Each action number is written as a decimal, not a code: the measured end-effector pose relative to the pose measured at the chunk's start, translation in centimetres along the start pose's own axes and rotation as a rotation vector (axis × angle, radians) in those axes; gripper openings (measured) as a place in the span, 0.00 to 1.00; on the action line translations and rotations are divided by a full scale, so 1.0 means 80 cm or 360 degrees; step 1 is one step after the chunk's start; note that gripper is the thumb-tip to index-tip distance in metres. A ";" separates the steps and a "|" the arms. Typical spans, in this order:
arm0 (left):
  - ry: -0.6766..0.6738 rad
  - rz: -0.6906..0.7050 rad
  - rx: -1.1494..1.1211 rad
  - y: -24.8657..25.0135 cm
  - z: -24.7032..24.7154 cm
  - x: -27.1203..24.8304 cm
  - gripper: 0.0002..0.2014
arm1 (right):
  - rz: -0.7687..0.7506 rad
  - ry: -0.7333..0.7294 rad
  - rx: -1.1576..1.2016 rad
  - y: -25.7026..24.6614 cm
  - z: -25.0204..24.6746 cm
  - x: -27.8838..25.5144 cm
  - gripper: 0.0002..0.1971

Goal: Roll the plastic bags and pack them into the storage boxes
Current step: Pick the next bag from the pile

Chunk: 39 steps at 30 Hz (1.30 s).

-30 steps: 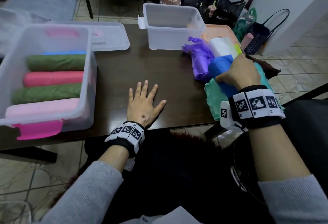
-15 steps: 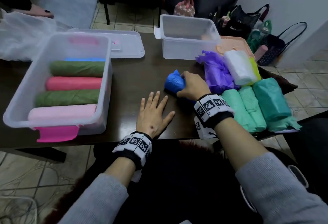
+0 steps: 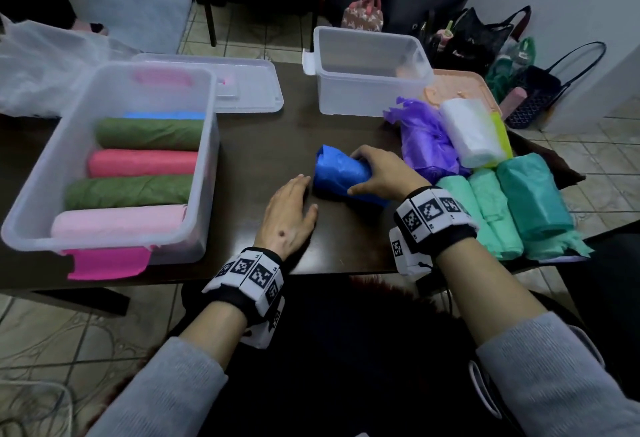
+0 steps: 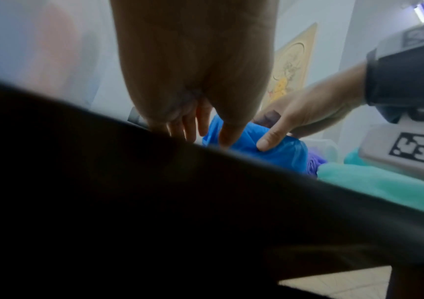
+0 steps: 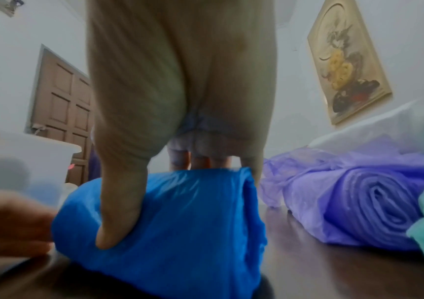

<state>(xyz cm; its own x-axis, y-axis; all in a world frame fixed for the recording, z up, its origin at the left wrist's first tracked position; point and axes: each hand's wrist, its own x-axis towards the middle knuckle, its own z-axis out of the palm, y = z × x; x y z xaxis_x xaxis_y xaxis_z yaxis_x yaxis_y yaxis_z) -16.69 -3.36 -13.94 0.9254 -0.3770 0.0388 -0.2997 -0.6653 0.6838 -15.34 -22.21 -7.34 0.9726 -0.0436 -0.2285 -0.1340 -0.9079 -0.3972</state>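
Observation:
A crumpled blue plastic bag [image 3: 337, 171] lies as a loose roll on the dark table [image 3: 263, 145], in the middle. My right hand [image 3: 362, 173] grips its right part, thumb on the near side and fingers over the top; the right wrist view shows the thumb pressed into the blue bag [image 5: 180, 222]. My left hand [image 3: 304, 194] lies flat on the table, fingers straight and together, tips against the bag's left end. The left storage box [image 3: 38, 180] holds several rolled bags: green, pink and red. A second clear box [image 3: 370, 104] stands empty at the back.
Right of the blue bag lie a purple bag [image 3: 426, 142], a white roll [image 3: 471, 131] and three teal rolls [image 3: 502, 204]. A clear lid [image 3: 249, 86] lies behind the left box, an orange lid [image 3: 464, 85] at the back right. Handbags stand on the floor.
My right hand brought the blue bag from the pile on the right to the table's middle. My left hand closed its spread fingers and slid up to the bag's left end.

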 end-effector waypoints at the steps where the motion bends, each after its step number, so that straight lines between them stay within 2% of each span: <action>1: 0.0040 -0.0006 -0.0042 0.000 -0.002 0.001 0.26 | -0.0018 -0.0014 -0.0034 -0.003 0.002 0.000 0.31; 4: 0.0136 -0.0050 -0.0075 0.002 -0.005 0.002 0.24 | 0.0043 -0.0032 -0.0342 -0.015 0.008 0.001 0.27; 6: 0.0178 -0.0112 -0.0106 0.003 -0.006 0.004 0.24 | 0.0111 -0.0003 -0.0361 -0.022 0.010 0.001 0.20; 8: 0.0222 -0.0177 -0.0175 0.006 -0.010 0.004 0.23 | 0.0155 0.0083 0.0076 -0.028 0.013 -0.001 0.14; 11: 0.0222 -0.0318 -0.0348 0.016 -0.022 0.007 0.24 | 0.0304 0.0184 0.1518 -0.041 0.014 -0.007 0.04; 12: 0.0188 -0.0363 -0.0410 0.020 -0.026 0.009 0.26 | 0.0345 0.0156 0.1944 -0.045 0.013 -0.010 0.04; 13: 0.0124 -0.0408 -0.0511 0.022 -0.029 0.014 0.28 | 0.0369 0.0103 0.2216 -0.047 0.013 -0.011 0.06; 15: -0.0008 -0.0478 -0.0952 0.025 -0.033 0.024 0.29 | 0.0390 -0.0060 0.2393 -0.047 0.014 -0.011 0.10; 17: -0.0063 -0.0465 -0.1305 0.028 -0.035 0.029 0.21 | 0.0404 -0.0161 0.2387 -0.043 0.017 -0.010 0.12; 19: -0.0024 -0.0331 -0.1151 0.028 -0.040 0.032 0.15 | 0.0424 -0.0165 0.2259 -0.037 0.018 -0.005 0.11; 22: 0.0034 -0.0162 -0.0480 0.020 -0.050 0.032 0.20 | 0.0487 -0.0069 0.1725 -0.030 0.019 0.002 0.10; 25: -0.0051 -0.0137 -0.0105 0.010 -0.051 0.031 0.25 | 0.0516 0.0287 0.0812 -0.018 0.026 0.002 0.26; 26: -0.0083 -0.0175 -0.0117 0.010 -0.052 0.032 0.28 | 0.0458 0.0432 0.0490 -0.017 0.027 -0.003 0.26; 28: -0.0099 -0.0306 -0.0243 0.012 -0.056 0.039 0.33 | 0.0063 0.0612 0.0137 -0.023 0.027 -0.012 0.18; 30: -0.0050 -0.0454 -0.0281 0.015 -0.060 0.051 0.32 | -0.0400 0.0470 0.0089 -0.030 0.027 -0.014 0.14; 31: -0.0016 -0.0492 -0.0236 0.016 -0.062 0.057 0.28 | -0.0528 0.0359 0.0055 -0.032 0.028 -0.013 0.14; 32: 0.0017 -0.0516 -0.0195 0.015 -0.063 0.063 0.24 | -0.0580 0.0279 -0.0014 -0.034 0.029 -0.013 0.16; 35: 0.0154 -0.0641 -0.0173 0.009 -0.064 0.078 0.15 | -0.0529 0.0158 -0.0461 -0.042 0.026 -0.014 0.28; 37: 0.0294 -0.0684 -0.0148 0.006 -0.064 0.084 0.20 | -0.0536 0.0100 -0.0771 -0.045 0.022 -0.016 0.33; 39: 0.0411 -0.0492 0.0012 0.007 -0.065 0.087 0.22 | -0.0570 0.0084 -0.0869 -0.045 0.021 -0.018 0.32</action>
<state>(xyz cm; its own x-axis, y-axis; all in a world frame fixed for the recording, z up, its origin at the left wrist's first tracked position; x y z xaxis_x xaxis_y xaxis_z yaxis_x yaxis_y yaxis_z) -9.25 -3.04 -9.50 0.9998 0.0150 0.0145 0.0010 -0.7270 0.6867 -16.59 -18.15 -7.04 0.9490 0.2931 -0.1166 0.3023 -0.9506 0.0708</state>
